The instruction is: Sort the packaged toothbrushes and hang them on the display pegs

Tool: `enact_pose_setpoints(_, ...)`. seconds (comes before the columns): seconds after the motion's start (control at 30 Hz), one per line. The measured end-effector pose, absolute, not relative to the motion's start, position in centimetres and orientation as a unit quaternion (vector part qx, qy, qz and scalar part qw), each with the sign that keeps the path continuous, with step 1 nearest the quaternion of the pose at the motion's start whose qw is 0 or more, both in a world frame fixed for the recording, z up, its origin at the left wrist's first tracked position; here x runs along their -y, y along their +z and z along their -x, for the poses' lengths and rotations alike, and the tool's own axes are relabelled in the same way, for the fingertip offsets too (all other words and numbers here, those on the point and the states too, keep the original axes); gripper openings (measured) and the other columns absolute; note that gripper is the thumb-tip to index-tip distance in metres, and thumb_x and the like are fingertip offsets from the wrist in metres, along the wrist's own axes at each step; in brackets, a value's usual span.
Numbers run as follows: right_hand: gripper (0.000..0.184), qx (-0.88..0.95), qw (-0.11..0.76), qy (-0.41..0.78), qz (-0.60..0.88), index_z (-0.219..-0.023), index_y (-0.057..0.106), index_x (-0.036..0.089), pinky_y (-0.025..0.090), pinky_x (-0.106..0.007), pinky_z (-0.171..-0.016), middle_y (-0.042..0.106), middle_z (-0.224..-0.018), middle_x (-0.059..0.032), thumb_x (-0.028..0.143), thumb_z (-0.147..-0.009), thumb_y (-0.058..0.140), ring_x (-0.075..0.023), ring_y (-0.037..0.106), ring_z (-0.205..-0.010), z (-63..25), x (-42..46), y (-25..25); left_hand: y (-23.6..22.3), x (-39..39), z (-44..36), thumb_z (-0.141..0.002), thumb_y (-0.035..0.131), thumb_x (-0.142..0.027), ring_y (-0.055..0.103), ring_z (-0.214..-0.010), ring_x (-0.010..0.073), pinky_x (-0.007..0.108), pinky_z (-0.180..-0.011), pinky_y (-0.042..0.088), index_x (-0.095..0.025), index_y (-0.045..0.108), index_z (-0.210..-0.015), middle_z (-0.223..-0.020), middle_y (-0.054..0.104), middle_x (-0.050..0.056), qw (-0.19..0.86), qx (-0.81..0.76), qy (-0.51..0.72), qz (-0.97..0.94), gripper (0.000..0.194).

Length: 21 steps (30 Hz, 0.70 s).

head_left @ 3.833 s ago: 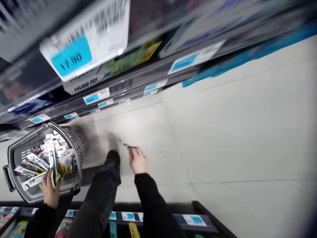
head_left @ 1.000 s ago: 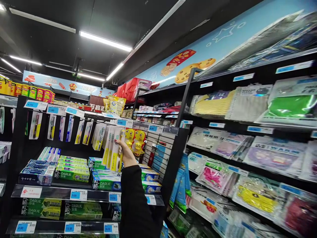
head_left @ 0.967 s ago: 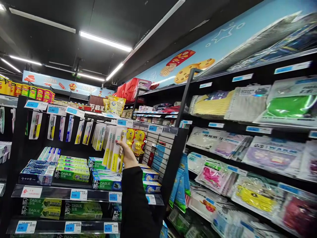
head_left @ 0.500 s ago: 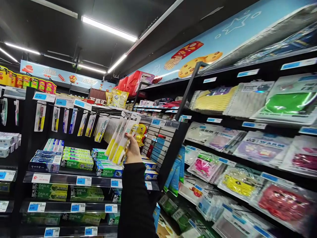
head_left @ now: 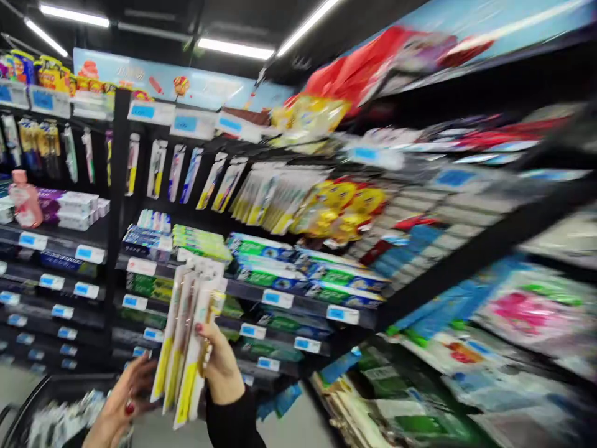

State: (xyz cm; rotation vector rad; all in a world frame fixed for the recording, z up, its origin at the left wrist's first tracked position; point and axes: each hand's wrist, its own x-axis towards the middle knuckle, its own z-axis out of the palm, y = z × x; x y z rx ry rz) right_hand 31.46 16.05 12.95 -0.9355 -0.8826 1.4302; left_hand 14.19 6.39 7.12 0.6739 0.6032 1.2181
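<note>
Toothbrush packs (head_left: 186, 348) gripped in right hand (head_left: 222, 367), left hand (head_left: 122, 398) just beside

Right-side shelf goods (head_left: 489, 249) motion-blurred, unreadable; basket (head_left: 51, 404) cut by bottom edge; left hand (head_left: 122, 404) partly behind toothbrush packs (head_left: 186, 348).

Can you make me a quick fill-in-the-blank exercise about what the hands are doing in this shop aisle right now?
1. The right hand grips a bunch of white-and-yellow carded toothbrush packs, while the ____ hand reaches toward them with open fingers.
2. The lower ends of the packs are coloured ____.
3. The green-and-blue toothpaste boxes lie on a shelf ____ the hanging row of toothbrush packs.
4. The price tags on the shelf edges are white and ____.

Missing words: left; yellow; below; blue
</note>
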Motion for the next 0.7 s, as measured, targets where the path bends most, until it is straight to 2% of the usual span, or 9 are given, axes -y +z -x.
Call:
enact_pose_setpoints(0.03,0.025,0.372,0.532,0.654,0.389,-0.076,0.06,0.018,0.051,-0.032,-0.053,0.066,-0.067,-0.0044,0.031,-0.056,0.066,-0.0239,0.064,-0.064,-28.6,-14.7,11.2,6.8,-6.7,-13.7,-0.051,0.072,-0.051,0.038,-0.12,0.0335,0.042,-0.097,0.032,-0.024,0.052,-0.118,-0.124,0.052,0.01,0.717,-0.247,0.579,-0.301,0.076)
enact_pose_setpoints(0.1,0.031,0.348,0.478,0.715,0.372,-0.081,0.06,0.017,0.051,-0.033,-0.057,0.066,-0.074,-0.0045,0.031,-0.055,0.068,-0.0224,0.063,-0.064,-23.9,-12.3,8.8,5.7,-6.9,-12.4,-0.058,0.072,-0.035,0.047,-0.113,0.0316,0.042,-0.095,0.034,-0.024,0.043,-0.125,-0.118,0.057,0.01,0.757,-0.211,0.564,-0.256,0.074)
enact_pose_setpoints(0.13,0.033,0.336,0.466,0.728,0.374,-0.083,0.06,0.017,0.051,-0.033,-0.059,0.066,-0.077,-0.0046,0.032,-0.056,0.068,-0.0219,0.062,-0.065,-22.1,-11.4,7.9,5.1,-6.8,-11.6,-0.06,0.071,-0.025,0.053,-0.107,0.0305,0.043,-0.092,0.037,-0.024,0.04,-0.127,-0.113,0.06,0.009,0.772,-0.215,0.549,-0.236,0.074)
enact_pose_setpoints(0.2,0.033,0.348,0.459,0.712,0.402,-0.086,0.06,0.017,0.05,-0.034,-0.064,0.065,-0.081,-0.005,0.038,-0.061,0.065,-0.022,0.061,-0.068,-19.4,-10.2,6.6,3.8,-6.0,-9.8,-0.061,0.068,-0.017,0.06,-0.095,0.029,0.042,-0.087,0.042,-0.021,0.04,-0.127,-0.102,0.065,0.009,0.779,-0.246,0.542,-0.198,0.071)
enact_pose_setpoints(0.3,0.032,0.491,0.455,0.568,0.479,-0.086,0.061,0.017,0.046,-0.038,-0.073,0.063,-0.083,-0.0065,0.045,-0.072,0.055,-0.0247,0.058,-0.08,-17.0,-9.0,5.2,2.6,-4.0,-7.3,-0.059,0.068,-0.015,0.064,-0.084,0.0274,0.041,-0.08,0.046,-0.019,0.043,-0.125,-0.091,0.069,0.008,0.776,-0.279,0.541,-0.164,0.07)
enact_pose_setpoints(0.4,0.036,0.592,0.433,0.41,0.543,-0.101,0.057,0.018,0.041,-0.04,-0.08,0.059,-0.095,-0.0093,0.043,-0.076,0.052,-0.0267,0.054,-0.091,-15.2,-7.4,4.3,2.0,-2.2,-5.5,-0.052,0.068,-0.006,0.065,-0.078,0.0259,0.038,-0.076,0.048,-0.019,0.044,-0.123,-0.085,0.07,0.006,0.773,-0.307,0.529,-0.165,0.076)
enact_pose_setpoints(0.53,0.042,0.613,0.408,0.375,0.564,-0.116,0.046,0.019,0.042,-0.037,-0.077,0.057,-0.102,-0.0102,0.041,-0.081,0.046,-0.026,0.055,-0.092,-13.3,-5.1,3.6,1.3,-0.8,-3.7,-0.046,0.063,0.001,0.066,-0.075,0.0251,0.036,-0.074,0.049,-0.018,0.047,-0.12,-0.078,0.071,0.004,0.779,-0.316,0.52,-0.152,0.078)
enact_pose_setpoints(0.7,0.043,0.628,0.402,0.283,0.604,-0.123,0.046,0.022,0.043,-0.039,-0.073,0.052,-0.099,-0.0106,0.039,-0.083,0.042,-0.0274,0.055,-0.089,-12.7,-4.0,3.4,0.3,0.0,-2.8,-0.049,0.064,-0.008,0.065,-0.077,0.0271,0.038,-0.073,0.049,-0.016,0.05,-0.118,-0.075,0.07,0.005,0.797,-0.304,0.505,-0.127,0.071)
